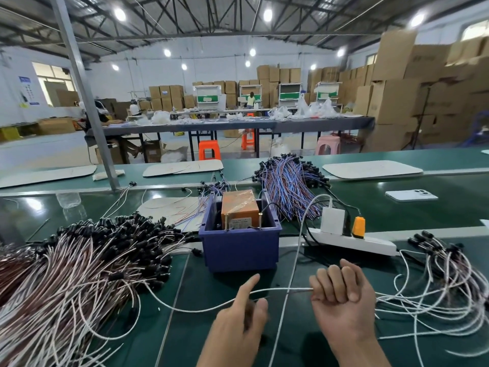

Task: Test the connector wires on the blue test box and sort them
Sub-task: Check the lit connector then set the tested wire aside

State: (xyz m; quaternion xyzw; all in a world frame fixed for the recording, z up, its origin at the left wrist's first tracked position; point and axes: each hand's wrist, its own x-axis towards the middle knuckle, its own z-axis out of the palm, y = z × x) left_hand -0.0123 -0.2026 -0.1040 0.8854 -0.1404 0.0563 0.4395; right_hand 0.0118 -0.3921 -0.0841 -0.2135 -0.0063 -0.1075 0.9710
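Just in front of me, low over the green table (397, 215), my right hand (341, 295) lies palm up in a fist, its fingers (330, 284) wrapped around a thin white connector wire (280, 289). The wire leaves the inner side of that fist and runs level toward my left hand (238, 321), passing through the gap between its straight index finger (250, 283) and its thumb. Finger and thumb are apart, not pinched together. The left hand is blurred, so I cannot tell whether either one touches the wire. Beyond my left fingertip, well short of the far edge of the table, stands the blue test box (239, 250), an open bin with an orange unit (239, 207) inside it. The box is apart from both hands and sits slightly to the inner side of my right fist. To the outer side of my left hand spreads a large heap of white and brown wires (79, 274) with black connector ends. A smaller, looser bundle of white wires (449, 274) lies to the outer side of my right hand. Past my right knuckles rests a white power strip (370, 243), and a white cable (296, 255) comes down from it and crosses the held wire just beside the fist. A bundle of blue and red wires (288, 186) lies behind the box.
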